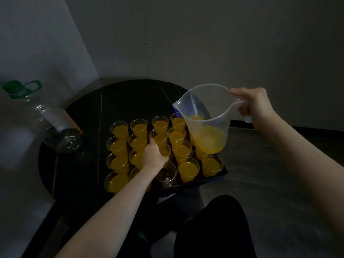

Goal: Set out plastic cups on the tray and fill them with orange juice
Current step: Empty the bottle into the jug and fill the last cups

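A dark tray (pixel 222 173) on a round black table (pixel 85 164) carries several clear plastic cups filled with orange juice (pixel 188 169). One cup (pixel 166 175) in the front row stands empty. My left hand (pixel 153 156) grips a partly filled cup (pixel 165 150) in the middle of the tray. My right hand (pixel 254 107) holds a clear plastic jug (pixel 206 116) by its handle, raised above the tray's right side, with some juice at its bottom.
A large clear bottle (pixel 52 123) with a green cap lies tilted at the table's left edge, by the wall. My dark-clothed knee (pixel 214 229) is in the foreground below the tray. Grey floor lies to the right.
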